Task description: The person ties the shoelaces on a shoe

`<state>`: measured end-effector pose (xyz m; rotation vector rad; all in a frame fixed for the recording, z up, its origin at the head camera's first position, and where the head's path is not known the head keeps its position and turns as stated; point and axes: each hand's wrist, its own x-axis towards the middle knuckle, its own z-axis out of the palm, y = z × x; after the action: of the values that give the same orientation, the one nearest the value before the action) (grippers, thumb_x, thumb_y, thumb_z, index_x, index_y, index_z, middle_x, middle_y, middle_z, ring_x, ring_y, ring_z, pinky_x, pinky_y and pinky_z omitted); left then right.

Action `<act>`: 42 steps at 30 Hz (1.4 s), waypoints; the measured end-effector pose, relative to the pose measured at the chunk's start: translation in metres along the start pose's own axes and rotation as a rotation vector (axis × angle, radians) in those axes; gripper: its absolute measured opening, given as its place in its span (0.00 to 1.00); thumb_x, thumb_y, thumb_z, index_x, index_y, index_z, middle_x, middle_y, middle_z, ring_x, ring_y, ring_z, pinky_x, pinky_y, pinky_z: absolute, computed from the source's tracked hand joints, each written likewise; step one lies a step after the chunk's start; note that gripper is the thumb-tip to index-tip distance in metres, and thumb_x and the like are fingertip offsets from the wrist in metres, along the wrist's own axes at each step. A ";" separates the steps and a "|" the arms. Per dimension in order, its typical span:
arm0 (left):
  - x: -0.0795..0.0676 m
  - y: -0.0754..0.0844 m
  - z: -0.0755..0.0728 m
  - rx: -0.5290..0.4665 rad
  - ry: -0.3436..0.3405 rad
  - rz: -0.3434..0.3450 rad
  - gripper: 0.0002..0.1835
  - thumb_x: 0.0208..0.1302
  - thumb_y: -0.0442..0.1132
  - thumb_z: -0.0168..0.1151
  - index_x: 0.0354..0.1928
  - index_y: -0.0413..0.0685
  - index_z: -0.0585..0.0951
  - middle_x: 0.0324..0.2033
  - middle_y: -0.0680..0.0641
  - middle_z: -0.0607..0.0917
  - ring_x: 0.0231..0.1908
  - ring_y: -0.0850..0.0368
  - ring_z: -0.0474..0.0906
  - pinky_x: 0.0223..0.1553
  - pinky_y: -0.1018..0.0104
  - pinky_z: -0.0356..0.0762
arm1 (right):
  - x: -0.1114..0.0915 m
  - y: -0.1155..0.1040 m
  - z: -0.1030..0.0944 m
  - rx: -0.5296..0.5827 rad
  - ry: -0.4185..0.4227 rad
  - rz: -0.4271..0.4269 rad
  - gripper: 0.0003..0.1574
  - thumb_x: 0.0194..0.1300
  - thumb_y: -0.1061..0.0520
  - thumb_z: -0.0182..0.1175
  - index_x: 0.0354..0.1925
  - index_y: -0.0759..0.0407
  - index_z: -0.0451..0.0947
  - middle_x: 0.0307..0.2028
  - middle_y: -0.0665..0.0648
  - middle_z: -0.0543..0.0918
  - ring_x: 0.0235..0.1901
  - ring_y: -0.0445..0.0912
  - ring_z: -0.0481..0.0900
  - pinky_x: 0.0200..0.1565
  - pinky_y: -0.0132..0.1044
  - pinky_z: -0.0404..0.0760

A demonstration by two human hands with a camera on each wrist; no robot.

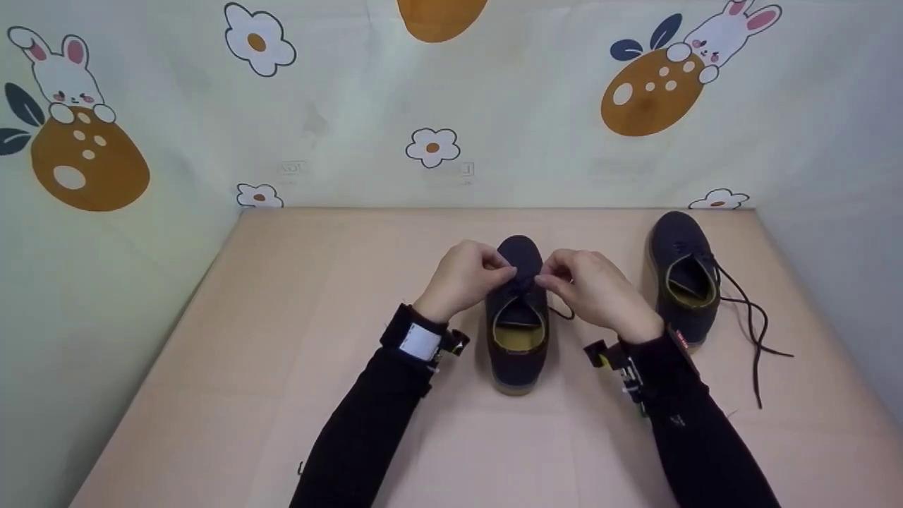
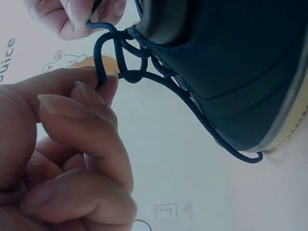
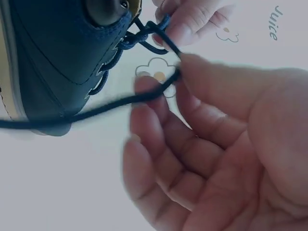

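A dark navy shoe (image 1: 517,367) with a yellow lining stands on the table, toe pointing away. Both hands are over its lacing. The left hand (image 1: 469,276) pinches a loop of the dark shoelace (image 2: 98,60) between thumb and fingertip. On the other side, the right hand (image 1: 596,289) pinches the lace (image 3: 110,105) between thumb and index finger, its other fingers loosely bent. Crossed lace strands form a loose knot between the hands above the eyelets. A lace end hangs down along the shoe's side in the left wrist view.
A second matching shoe (image 1: 677,236) stands to the right, its untied laces (image 1: 755,331) trailing over the table. The light table (image 1: 282,339) meets a printed backdrop (image 1: 353,106) with rabbits and flowers at the back and sides.
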<state>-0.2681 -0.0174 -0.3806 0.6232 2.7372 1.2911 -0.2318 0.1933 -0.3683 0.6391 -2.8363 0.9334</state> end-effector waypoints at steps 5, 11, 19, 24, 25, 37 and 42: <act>0.001 0.001 0.001 0.017 -0.003 -0.003 0.08 0.65 0.41 0.67 0.35 0.44 0.89 0.29 0.53 0.87 0.31 0.59 0.79 0.35 0.67 0.75 | 0.006 0.003 0.014 0.036 0.111 -0.002 0.07 0.69 0.58 0.62 0.34 0.59 0.79 0.27 0.51 0.81 0.26 0.44 0.75 0.31 0.40 0.72; 0.001 0.002 0.002 0.036 -0.009 -0.009 0.08 0.65 0.42 0.67 0.36 0.45 0.89 0.29 0.53 0.87 0.33 0.60 0.80 0.37 0.67 0.76 | 0.013 0.011 0.033 0.062 0.119 -0.018 0.06 0.68 0.58 0.64 0.34 0.59 0.80 0.27 0.51 0.81 0.27 0.44 0.76 0.33 0.39 0.72; 0.002 0.004 0.003 0.046 -0.009 0.008 0.08 0.66 0.41 0.67 0.37 0.45 0.88 0.30 0.53 0.87 0.33 0.61 0.81 0.38 0.68 0.76 | 0.016 0.015 0.035 0.136 0.039 -0.015 0.06 0.65 0.59 0.67 0.38 0.61 0.84 0.31 0.52 0.86 0.32 0.44 0.82 0.38 0.39 0.78; 0.002 0.003 0.003 0.043 -0.010 0.032 0.08 0.66 0.41 0.66 0.36 0.45 0.88 0.30 0.53 0.87 0.32 0.61 0.81 0.37 0.68 0.76 | 0.017 0.017 0.034 0.137 -0.014 -0.018 0.08 0.65 0.58 0.67 0.41 0.61 0.85 0.32 0.52 0.86 0.33 0.44 0.82 0.39 0.39 0.78; 0.001 0.003 0.003 0.043 -0.011 0.037 0.08 0.66 0.41 0.66 0.36 0.45 0.88 0.30 0.53 0.87 0.32 0.61 0.81 0.37 0.69 0.76 | 0.017 0.018 0.034 0.140 -0.023 -0.018 0.08 0.65 0.58 0.67 0.41 0.61 0.85 0.32 0.52 0.86 0.33 0.44 0.82 0.39 0.39 0.78; -0.001 0.007 0.001 0.015 -0.057 0.113 0.09 0.68 0.42 0.65 0.37 0.45 0.88 0.29 0.54 0.86 0.32 0.63 0.80 0.37 0.70 0.76 | 0.016 0.019 0.032 0.185 -0.059 -0.022 0.06 0.67 0.60 0.65 0.42 0.60 0.84 0.31 0.51 0.84 0.33 0.43 0.80 0.38 0.37 0.76; -0.002 0.008 0.000 0.020 -0.072 0.144 0.09 0.69 0.42 0.64 0.38 0.45 0.88 0.31 0.54 0.86 0.34 0.62 0.80 0.40 0.70 0.76 | 0.016 0.020 0.030 0.209 -0.076 -0.035 0.07 0.67 0.60 0.64 0.43 0.59 0.85 0.32 0.50 0.84 0.33 0.43 0.79 0.38 0.35 0.75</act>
<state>-0.2635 -0.0135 -0.3744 0.8650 2.6934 1.2434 -0.2529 0.1845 -0.4008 0.7586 -2.8050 1.2362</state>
